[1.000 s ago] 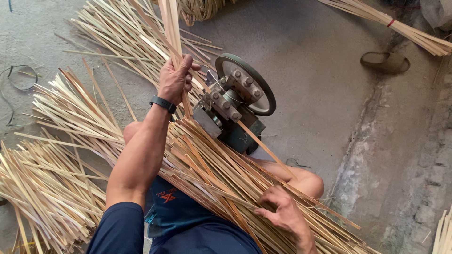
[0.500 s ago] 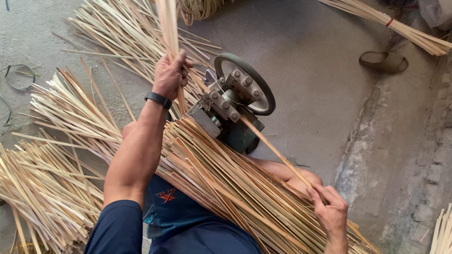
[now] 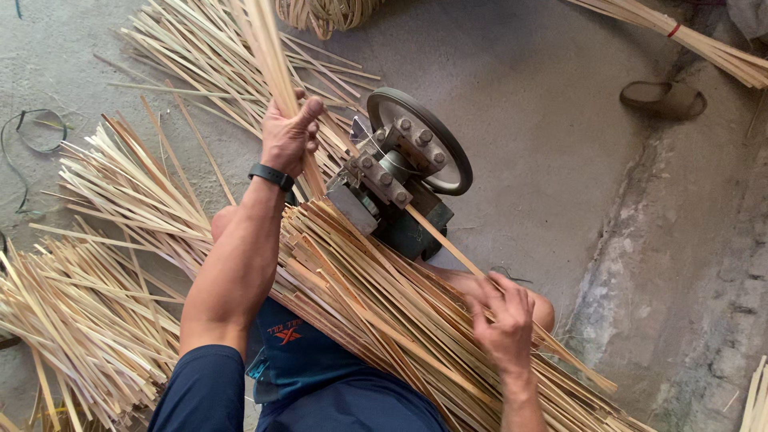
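Note:
My left hand [image 3: 288,134], with a black band on the wrist, is closed around a bundle of thin bamboo strips [image 3: 268,56] that runs up and out of the top of the view. A small metal machine with a round wheel [image 3: 404,172] sits on the floor just right of that hand. One long strip [image 3: 444,240] leaves the machine's lower side and slants down to my right hand [image 3: 504,320], whose fingers pinch it. A thick pile of split strips [image 3: 376,312] lies across my lap under both arms.
More loose bamboo strips [image 3: 88,312] are heaped on the concrete floor at the left and behind the machine. A tied bundle [image 3: 704,44] lies at the top right, with a sandal [image 3: 664,98] beside it. A thin cable [image 3: 24,152] curls at the far left.
My right hand has slid along the strip coming out of the machine, first down and right, then back up a little. My left hand keeps its grip on the upright bundle.

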